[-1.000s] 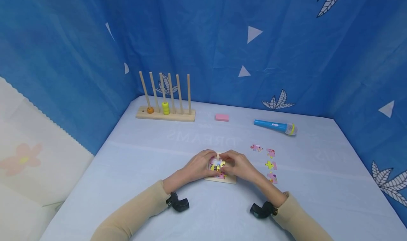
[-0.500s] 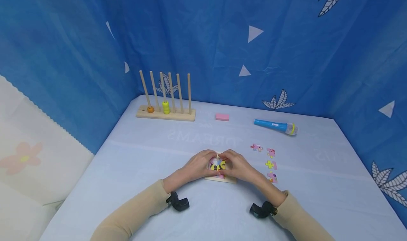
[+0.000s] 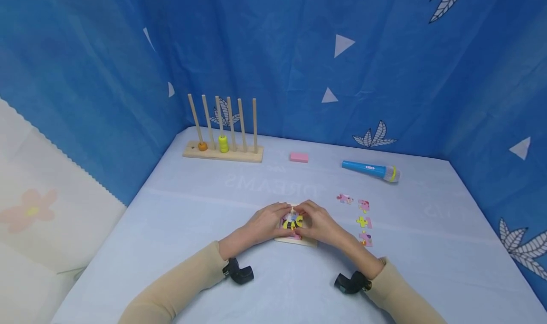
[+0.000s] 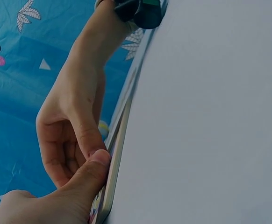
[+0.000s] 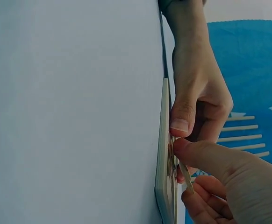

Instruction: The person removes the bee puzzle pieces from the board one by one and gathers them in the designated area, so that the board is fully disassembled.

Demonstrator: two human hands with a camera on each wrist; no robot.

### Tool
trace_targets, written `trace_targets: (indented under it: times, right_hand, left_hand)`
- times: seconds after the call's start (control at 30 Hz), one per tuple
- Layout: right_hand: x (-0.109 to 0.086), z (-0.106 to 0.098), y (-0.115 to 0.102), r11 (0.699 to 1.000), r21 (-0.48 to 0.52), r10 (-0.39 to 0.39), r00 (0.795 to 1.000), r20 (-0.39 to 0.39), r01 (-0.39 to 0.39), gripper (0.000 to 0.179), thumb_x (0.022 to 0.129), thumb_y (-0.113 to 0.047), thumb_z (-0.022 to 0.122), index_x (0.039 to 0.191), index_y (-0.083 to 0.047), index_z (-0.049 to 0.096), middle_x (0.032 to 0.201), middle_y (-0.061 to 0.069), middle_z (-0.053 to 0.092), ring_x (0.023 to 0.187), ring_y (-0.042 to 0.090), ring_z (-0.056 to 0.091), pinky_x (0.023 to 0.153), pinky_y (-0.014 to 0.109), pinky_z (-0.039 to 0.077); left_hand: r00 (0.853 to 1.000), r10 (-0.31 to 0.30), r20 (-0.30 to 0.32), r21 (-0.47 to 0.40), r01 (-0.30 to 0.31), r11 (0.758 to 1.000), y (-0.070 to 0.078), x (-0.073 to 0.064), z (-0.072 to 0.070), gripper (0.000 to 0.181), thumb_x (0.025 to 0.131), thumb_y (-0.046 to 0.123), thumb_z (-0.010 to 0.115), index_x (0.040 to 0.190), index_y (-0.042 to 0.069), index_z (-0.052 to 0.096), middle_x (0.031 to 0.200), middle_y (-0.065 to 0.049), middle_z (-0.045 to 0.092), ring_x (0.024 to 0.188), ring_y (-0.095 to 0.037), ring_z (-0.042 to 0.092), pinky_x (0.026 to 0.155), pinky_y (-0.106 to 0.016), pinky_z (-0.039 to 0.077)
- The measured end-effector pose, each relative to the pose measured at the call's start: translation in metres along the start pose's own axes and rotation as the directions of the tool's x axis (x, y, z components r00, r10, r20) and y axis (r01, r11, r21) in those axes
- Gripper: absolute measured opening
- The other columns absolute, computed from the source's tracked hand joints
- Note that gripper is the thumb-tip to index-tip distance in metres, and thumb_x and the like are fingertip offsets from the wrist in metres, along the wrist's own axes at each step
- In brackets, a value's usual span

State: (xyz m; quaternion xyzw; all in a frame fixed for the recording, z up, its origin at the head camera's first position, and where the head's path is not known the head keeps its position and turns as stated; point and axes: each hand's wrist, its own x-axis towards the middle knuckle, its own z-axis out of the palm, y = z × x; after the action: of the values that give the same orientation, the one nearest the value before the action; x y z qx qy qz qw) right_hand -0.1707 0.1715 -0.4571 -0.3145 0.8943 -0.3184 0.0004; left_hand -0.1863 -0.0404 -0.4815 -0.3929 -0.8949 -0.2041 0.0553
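Note:
A small wooden puzzle board [image 3: 309, 242] lies flat between both hands, with a bee picture [image 3: 292, 223] in yellow and black on its pieces. My left hand [image 3: 270, 223] curls over its left side, thumb along the near part and fingers at the far part, holding the puzzle. From the right, my right hand [image 3: 321, 223] pinches a jigsaw piece [image 5: 188, 179] between thumb and fingers; the piece tilts up from the board in the right wrist view. The two thumbs meet over the board in the left wrist view. Fingers hide much of the picture.
Several loose jigsaw pieces [image 3: 364, 222] lie right of the board. Farther back are a blue toy microphone [image 3: 367, 169], a pink block [image 3: 298, 157] and a wooden peg stand [image 3: 222, 155] with orange and yellow-green beads. A blue curtain [image 3: 273, 67] hangs behind the table.
The right-hand piece has shifted against the others, and the bee's stripes now line up more closely. Both hands stay over the board with small finger movements; loose pieces have not moved.

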Motion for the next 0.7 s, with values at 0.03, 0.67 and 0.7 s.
trace_targets:
  times: [0.03,0.67,0.7]
  right_hand:
    - [0.0,0.0,0.0,1.0,0.009,-0.003,1.0,-0.005,0.003,0.051,0.077,-0.021,0.08,0.118,-0.001,0.058,0.107,0.005,0.058,0.097,0.018,0.058,0.084,0.036,0.051]
    - [-0.012,-0.03,0.003,0.984,0.167,0.073,0.996,-0.049,-0.064,0.052,0.075,-0.018,0.081,0.12,-0.003,0.061,0.111,0.003,0.061,0.101,0.021,0.061,0.088,0.044,0.05]
    - [-0.014,-0.034,0.005,0.983,0.168,0.082,0.995,-0.059,-0.071,0.052,0.075,-0.018,0.081,0.12,-0.003,0.061,0.111,0.003,0.061,0.102,0.022,0.061,0.088,0.045,0.05]
  left_hand:
    - [1.0,0.004,-0.002,0.002,-0.004,1.0,0.0,0.0,0.0,0.077,0.079,0.058,0.065,0.129,0.001,0.056,0.13,-0.012,0.055,0.121,-0.026,0.05,0.097,-0.037,0.044]
    - [1.0,0.0,-0.004,0.028,0.001,1.0,0.002,0.001,0.0,0.077,0.078,0.059,0.067,0.126,0.0,0.058,0.128,-0.011,0.057,0.12,-0.025,0.051,0.099,-0.035,0.042]
    - [1.0,-0.006,-0.001,0.027,0.006,1.0,0.002,0.001,0.0,0.076,0.078,0.059,0.067,0.126,0.0,0.058,0.129,-0.011,0.057,0.121,-0.025,0.051,0.1,-0.035,0.042]
